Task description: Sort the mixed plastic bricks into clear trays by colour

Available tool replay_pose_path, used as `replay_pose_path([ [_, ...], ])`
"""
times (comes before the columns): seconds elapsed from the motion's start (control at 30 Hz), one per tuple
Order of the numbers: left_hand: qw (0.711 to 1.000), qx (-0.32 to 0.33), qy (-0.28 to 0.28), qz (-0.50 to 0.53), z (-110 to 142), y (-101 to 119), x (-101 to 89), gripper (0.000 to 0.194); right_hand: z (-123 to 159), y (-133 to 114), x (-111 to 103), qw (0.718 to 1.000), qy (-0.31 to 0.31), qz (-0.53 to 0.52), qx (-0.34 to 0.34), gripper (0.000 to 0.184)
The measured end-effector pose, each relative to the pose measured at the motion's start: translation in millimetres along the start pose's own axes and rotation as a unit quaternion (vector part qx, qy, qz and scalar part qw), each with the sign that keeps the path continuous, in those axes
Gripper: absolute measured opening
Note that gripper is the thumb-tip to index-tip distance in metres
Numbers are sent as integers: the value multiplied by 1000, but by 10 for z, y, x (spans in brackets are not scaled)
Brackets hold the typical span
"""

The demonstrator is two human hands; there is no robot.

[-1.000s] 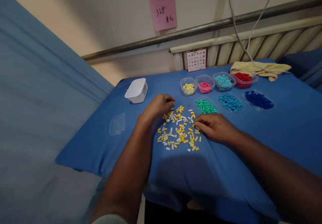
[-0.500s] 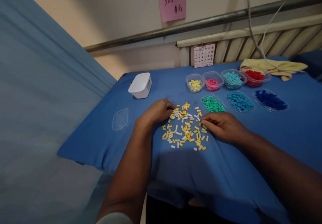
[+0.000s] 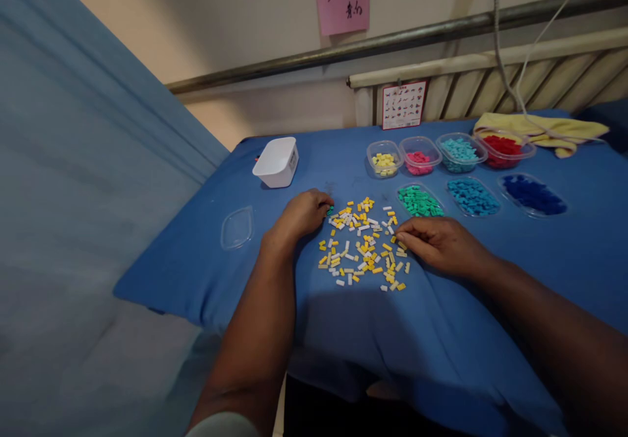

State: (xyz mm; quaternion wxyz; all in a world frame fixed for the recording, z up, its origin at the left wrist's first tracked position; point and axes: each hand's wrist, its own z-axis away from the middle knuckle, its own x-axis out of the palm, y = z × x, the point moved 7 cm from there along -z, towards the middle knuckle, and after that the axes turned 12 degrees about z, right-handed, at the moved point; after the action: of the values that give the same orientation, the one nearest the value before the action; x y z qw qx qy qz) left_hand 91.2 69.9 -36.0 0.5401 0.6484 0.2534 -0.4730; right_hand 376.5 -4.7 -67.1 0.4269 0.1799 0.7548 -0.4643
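Observation:
A loose spread of small yellow and white toy building bricks lies on the blue cloth between my hands. At its upper left edge, my left hand is closed, with small green bricks showing at the fingertips. My right hand rests at the right edge of the spread, thumb and forefinger pinched together beside a few yellow and white bricks. Whatever that pinch holds, if anything, is too small to make out. Just beyond the right hand stands a clear tub of green bricks.
Clear tubs of pale yellow, pink, light blue, red, blue and dark blue pieces stand at the back right. On the left are a white tub and a clear lid. A yellow cloth lies behind.
My left hand has drawn slightly up and away from the bricks, and green now shows at its fingertips. My right hand stays pinched at the same edge. The view has tilted slightly.

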Motion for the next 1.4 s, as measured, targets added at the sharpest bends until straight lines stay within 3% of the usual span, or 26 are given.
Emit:
replay_pose_path([
  [0.23,996,88,-22,16,91,127,21,40,6,-5,-3,1000,1,-4,-2,24],
  [0.5,999,43,-17,-22,48,181,27,28,10,-13,0,1000,5,11,-6,26],
  [0.8,991,61,78,94,43,261,-40,23,-15,-25,10,1000,14,22,-18,22],
  [0.97,983,112,37,138,-153,708,132,23,-45,-98,-6,998,27,38,-41,21],
  [1.17,978,200,-30,46,-684,1430,464,25,-25,-187,-53,992,63,60,-90,22],
  [1.3,980,192,-42,-17,-994,1565,623,31,-13,-209,-80,990,70,71,-102,24],
  [1.4,983,181,-40,-20,-1016,1564,610,37,-15,-257,-67,988,64,84,-109,27],
])
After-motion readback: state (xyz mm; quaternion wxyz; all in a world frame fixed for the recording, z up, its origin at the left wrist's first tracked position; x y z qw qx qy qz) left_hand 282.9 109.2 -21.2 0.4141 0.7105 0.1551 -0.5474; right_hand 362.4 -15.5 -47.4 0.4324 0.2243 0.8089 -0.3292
